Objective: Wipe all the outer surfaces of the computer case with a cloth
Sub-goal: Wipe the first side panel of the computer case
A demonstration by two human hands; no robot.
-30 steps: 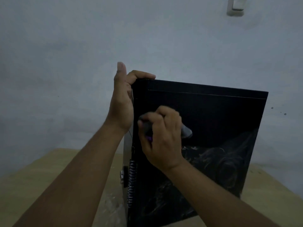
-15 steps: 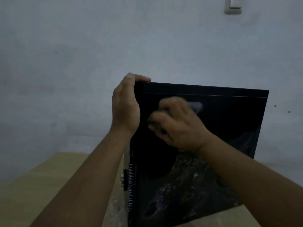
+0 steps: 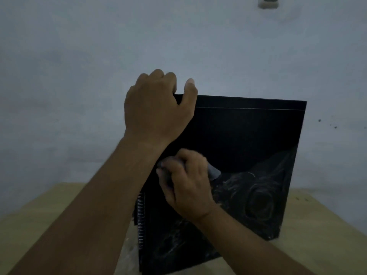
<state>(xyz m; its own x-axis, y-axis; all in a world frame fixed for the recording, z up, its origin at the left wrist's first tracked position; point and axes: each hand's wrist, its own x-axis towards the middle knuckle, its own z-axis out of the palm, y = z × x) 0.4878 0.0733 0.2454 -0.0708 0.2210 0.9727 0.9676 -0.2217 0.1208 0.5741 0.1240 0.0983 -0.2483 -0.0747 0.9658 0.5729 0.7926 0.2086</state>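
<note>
A pale grey-blue wall [image 3: 79,56] fills the far half of the scene. Below it, a light wooden table [image 3: 49,215] runs across from left to right. On the table, in the middle and a little right, the black computer case [image 3: 248,139] stands upright with its broad glossy side panel facing the viewer. Pale swirled marks cover the panel's lower right part, while the upper part looks plain dark. A strip of ribbed slots [image 3: 141,221] runs down the case's near left edge.

The left hand [image 3: 156,110] sits on the case's top left corner. Its fingers curl over the top edge and grip it, and the thumb lies along that edge to the right. The right hand [image 3: 188,185] is lower, against the left part of the side panel. Its fingers are curled round a grey cloth [image 3: 214,171] and press it to the panel; a fold of the cloth sticks out to the right of the knuckles. This hand is somewhat blurred.

A white wall switch [image 3: 268,2] sits at the top right, and a few dark specks [image 3: 319,120] mark the wall right of the case.
</note>
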